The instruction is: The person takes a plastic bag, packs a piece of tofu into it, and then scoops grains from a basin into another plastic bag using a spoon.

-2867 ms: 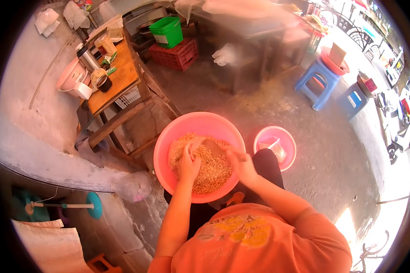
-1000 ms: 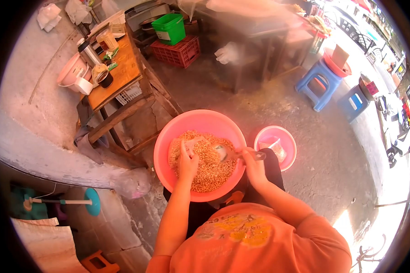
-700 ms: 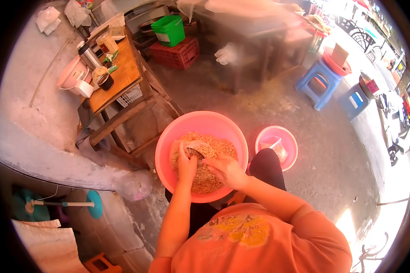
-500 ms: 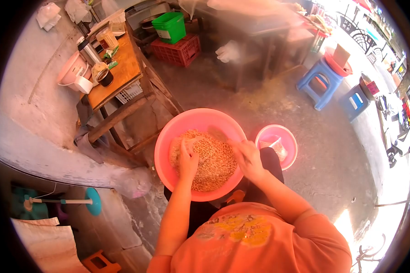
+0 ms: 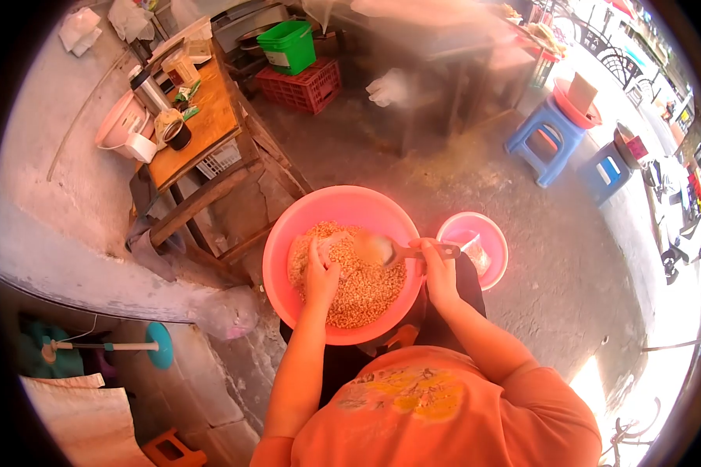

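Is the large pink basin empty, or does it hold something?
It holds something: loose grains lie across its bottom, while the wall of the large pink basin shows bare above them.

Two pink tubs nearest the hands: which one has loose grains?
The larger round pink plastic tub, beneath the left hand: loose golden grains lie inside. The smaller round pink plastic tub shows a translucent bag instead.

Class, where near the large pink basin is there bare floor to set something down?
The floor is bare beyond the large pink basin, between the wooden table and blue stool, and right of the small pink basin. Crowded: over the grain, with the left hand and the spoon in the right hand, and on the wooden table around the thermos.
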`<state>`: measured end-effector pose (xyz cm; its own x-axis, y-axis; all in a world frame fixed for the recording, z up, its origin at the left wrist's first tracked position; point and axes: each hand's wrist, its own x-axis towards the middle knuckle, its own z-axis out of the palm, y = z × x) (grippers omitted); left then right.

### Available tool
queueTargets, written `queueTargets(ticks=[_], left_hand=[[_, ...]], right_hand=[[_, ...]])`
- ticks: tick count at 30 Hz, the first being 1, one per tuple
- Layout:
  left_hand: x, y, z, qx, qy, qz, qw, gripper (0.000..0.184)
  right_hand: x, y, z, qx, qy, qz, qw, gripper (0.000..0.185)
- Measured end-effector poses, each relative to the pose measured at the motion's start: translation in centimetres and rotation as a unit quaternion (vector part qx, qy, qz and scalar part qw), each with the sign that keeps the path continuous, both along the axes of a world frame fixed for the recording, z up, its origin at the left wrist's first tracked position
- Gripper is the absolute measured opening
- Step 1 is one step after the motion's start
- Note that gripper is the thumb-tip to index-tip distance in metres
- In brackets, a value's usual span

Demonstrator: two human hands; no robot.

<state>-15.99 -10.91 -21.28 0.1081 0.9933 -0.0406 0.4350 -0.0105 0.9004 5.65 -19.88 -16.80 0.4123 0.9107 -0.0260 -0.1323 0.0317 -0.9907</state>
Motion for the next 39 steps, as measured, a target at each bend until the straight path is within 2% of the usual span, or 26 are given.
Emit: queueTargets(ticks=[3, 5, 8, 9, 12, 17, 18, 21, 24, 26, 27, 30, 34, 35, 37, 39], left_hand=[[-0.4, 0.3, -1.4, -0.007, -0.010, -0.005, 1.000, 0.071], [-0.4, 0.4, -1.6, -0.007, -0.008, -0.006, 1.000, 0.071], [-0.3, -0.1, 0.5, 0.001, 0.052, -0.005, 0.999, 0.071], [-0.3, 0.0, 0.4, -0.002, 0.031, 0.003, 0.999, 0.071], [-0.2, 0.0, 0.0, -0.005, 0.001, 0.014, 1.000, 0.072], [-0.3, -0.1, -0.3, 0.002, 0.021, -0.001, 1.000, 0.073], [-0.3, -0.1, -0.4, -0.003, 0.022, 0.001, 1.000, 0.073], [-0.2, 0.0, -0.5, -0.003, 0.017, 0.002, 1.000, 0.073], [-0.1, 0.0, -0.3, -0.011, -0.007, 0.006, 1.000, 0.073], [0.1, -0.4, 0.9, -0.055, -0.036, 0.009, 0.998, 0.074], [-0.1, -0.3, 0.4, -0.038, -0.028, 0.007, 0.999, 0.073], [-0.3, 0.1, -0.8, -0.010, -0.015, -0.001, 1.000, 0.073], [-0.2, 0.0, -0.4, -0.017, 0.000, -0.004, 1.000, 0.072], [-0.2, 0.1, -0.6, -0.015, 0.009, -0.002, 1.000, 0.072], [-0.2, 0.0, -0.3, -0.004, 0.018, -0.006, 1.000, 0.072], [-0.2, -0.1, 0.1, 0.003, 0.024, -0.004, 1.000, 0.072]], right_hand=[[-1.9, 0.0, 1.6, 0.008, -0.012, 0.027, 1.000, 0.026], [-3.7, 0.9, -0.2, 0.116, -0.184, 0.080, 0.973, 0.021], [-5.5, 1.3, -0.1, 0.221, -0.394, 0.154, 0.879, 0.026], [-5.7, 1.2, 0.2, 0.244, -0.454, 0.177, 0.839, 0.030], [-5.7, 1.3, 0.6, 0.222, -0.436, 0.187, 0.852, 0.033], [-2.3, 0.6, 1.4, 0.195, -0.438, 0.037, 0.877, 0.019], [-1.5, 0.3, 1.6, 0.180, -0.445, 0.004, 0.877, 0.018], [0.1, 0.4, 1.0, 0.071, -0.484, 0.030, 0.872, 0.016], [0.2, -0.1, -0.4, 0.035, -0.386, 0.052, 0.920, 0.018], [0.3, -0.8, 0.8, -0.028, -0.228, 0.046, 0.972, 0.021], [0.2, -1.0, 1.5, -0.060, -0.146, 0.041, 0.987, 0.023], [0.3, -0.9, 0.0, -0.024, -0.024, 0.023, 0.999, 0.029], [-2.7, -1.1, 2.4, -0.038, -0.045, 0.059, 0.996, 0.025], [-3.5, -0.7, 1.6, 0.039, -0.156, 0.076, 0.984, 0.022], [-4.8, 0.2, -0.3, 0.189, -0.368, 0.106, 0.905, 0.020], [-5.6, 0.7, -0.1, 0.224, -0.422, 0.142, 0.867, 0.023]])
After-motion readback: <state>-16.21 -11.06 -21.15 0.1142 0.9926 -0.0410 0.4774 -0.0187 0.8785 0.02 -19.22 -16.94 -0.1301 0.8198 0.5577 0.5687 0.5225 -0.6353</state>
